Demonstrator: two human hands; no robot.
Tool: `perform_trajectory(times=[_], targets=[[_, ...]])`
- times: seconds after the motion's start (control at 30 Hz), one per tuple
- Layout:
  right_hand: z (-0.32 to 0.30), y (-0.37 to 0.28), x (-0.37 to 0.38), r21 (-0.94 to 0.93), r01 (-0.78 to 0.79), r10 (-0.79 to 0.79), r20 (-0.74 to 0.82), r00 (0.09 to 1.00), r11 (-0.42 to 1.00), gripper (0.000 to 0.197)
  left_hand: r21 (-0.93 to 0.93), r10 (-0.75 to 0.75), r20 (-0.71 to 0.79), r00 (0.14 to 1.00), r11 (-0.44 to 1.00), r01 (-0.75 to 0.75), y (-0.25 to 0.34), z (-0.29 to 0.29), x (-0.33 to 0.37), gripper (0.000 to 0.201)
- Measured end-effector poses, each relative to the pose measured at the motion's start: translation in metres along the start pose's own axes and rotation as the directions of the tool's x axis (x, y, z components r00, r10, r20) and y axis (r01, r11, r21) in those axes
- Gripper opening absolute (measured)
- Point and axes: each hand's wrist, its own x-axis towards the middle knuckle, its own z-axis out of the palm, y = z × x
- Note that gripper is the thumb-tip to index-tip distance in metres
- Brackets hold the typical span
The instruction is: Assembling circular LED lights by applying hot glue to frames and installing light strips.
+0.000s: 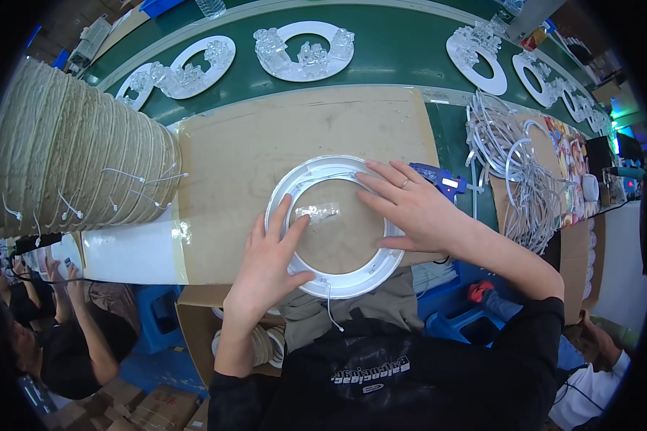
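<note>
A white ring-shaped lamp frame (297, 179) lies on the cardboard sheet (230, 158) in front of me, its lower edge near the sheet's front edge. My left hand (266, 262) rests on the ring's left side, fingers spread, thumb on its lower left. Across the right side lies my right hand (420, 208), fingers stretched toward the top and thumb lower down. A thin white wire (331, 309) with a small plug hangs from the ring's lower edge. Inside the opening is a piece of clear film (318, 213). Beyond my right hand sits a blue glue gun (446, 183), partly hidden.
Beige stacked rings (86, 151) with dangling wires stand left. White cables (510, 172) are heaped right. White discs (284, 68) bearing clear plastic parts line the green surface (237, 86) behind. Blue stools (154, 316) and an open carton (201, 316) are below; co-workers sit at both sides.
</note>
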Motion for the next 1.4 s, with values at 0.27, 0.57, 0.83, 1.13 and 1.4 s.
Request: perform_trajectory(times=[0.27,0.57,0.83,1.13,1.4], targets=[[0.003,-0.001,-0.002,0.011,-0.013,0.014,-0.032,0.999,1.0,0.076,-0.009,0.011,-0.007,1.0,1.0,-0.011,0.0,0.001,0.0,0.088],[0.005,-0.002,-0.005,0.088,-0.032,0.038,-0.071,0.997,0.996,0.078,-0.015,0.007,-0.003,1.0,1.0,-0.007,-0.001,0.002,0.0,0.088],[0.003,-0.003,-0.006,0.19,0.034,-0.014,-0.104,0.994,0.981,0.041,-0.001,-0.01,0.008,1.0,1.0,0.01,-0.001,0.002,-0.003,0.089],[-0.001,-0.002,-0.008,0.2,0.017,-0.016,-0.004,1.0,0.98,0.012,-0.004,-0.022,0.03,0.999,1.0,0.022,0.0,0.003,0.008,0.09],[-0.006,-0.018,0.008,0.148,0.057,-0.066,0.058,0.996,0.987,0.012,-0.015,0.049,-0.012,0.999,0.999,-0.049,-0.015,-0.005,-0.008,0.087]])
